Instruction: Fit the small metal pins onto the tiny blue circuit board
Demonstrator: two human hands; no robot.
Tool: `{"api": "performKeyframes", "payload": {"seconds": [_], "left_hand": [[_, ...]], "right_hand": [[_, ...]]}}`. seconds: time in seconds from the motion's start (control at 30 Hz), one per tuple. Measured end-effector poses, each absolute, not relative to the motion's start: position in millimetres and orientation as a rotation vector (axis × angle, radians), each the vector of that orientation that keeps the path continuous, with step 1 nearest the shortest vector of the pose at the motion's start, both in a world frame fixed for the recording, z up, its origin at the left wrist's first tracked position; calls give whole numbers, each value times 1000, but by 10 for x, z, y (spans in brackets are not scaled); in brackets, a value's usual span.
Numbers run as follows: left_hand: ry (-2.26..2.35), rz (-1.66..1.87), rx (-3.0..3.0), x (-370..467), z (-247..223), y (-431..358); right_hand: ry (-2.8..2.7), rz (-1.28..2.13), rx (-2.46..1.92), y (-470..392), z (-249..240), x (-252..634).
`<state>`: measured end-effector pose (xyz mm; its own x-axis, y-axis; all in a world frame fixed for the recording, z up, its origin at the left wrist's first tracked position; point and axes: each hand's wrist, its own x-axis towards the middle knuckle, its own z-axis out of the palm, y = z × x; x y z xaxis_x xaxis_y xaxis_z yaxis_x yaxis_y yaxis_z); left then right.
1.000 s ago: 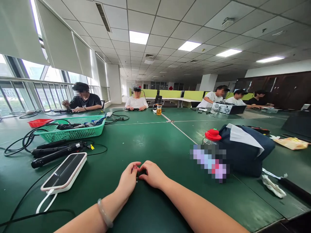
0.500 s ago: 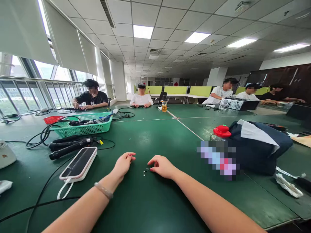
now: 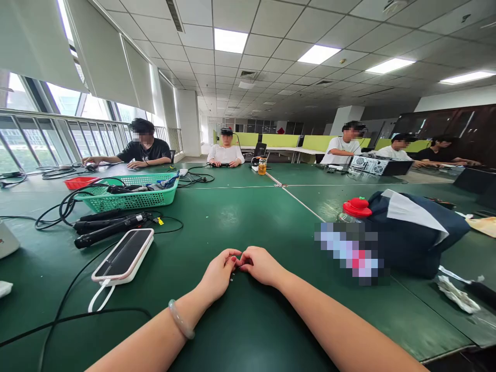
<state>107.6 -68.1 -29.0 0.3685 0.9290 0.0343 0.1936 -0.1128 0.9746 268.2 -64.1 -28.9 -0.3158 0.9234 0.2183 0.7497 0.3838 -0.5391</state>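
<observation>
My left hand (image 3: 219, 272) and my right hand (image 3: 260, 264) meet above the green table (image 3: 287, 320), fingertips touching or nearly so. Both have thumb and fingers pinched together. Whatever lies between the fingertips is too small and too covered to name. Just below them on the table is a tiny pale piece (image 3: 232, 277), partly hidden by my left hand. A pale bangle (image 3: 180, 320) circles my left wrist.
Left of my arms lie a phone (image 3: 124, 256) with a white cable, black microphone-like handles (image 3: 112, 230) and a green basket (image 3: 132, 195). On the right are a red-lidded jar (image 3: 356, 208) and a dark bag (image 3: 411, 237). Several people sit around the table.
My left hand has moved right until its fingertips meet those of my right hand. It now partly covers the small piece on the table. My right hand has barely shifted.
</observation>
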Motion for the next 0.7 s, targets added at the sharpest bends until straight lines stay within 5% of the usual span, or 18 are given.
{"api": "performKeyframes", "payload": {"seconds": [0.47, 0.7], "left_hand": [[1396, 856, 1879, 866, -156, -573], [1340, 820, 2101, 901, -162, -580]], "right_hand": [[-1951, 548, -1329, -749, -186, 2627], [-1654, 931, -1298, -747, -242, 2536]]}}
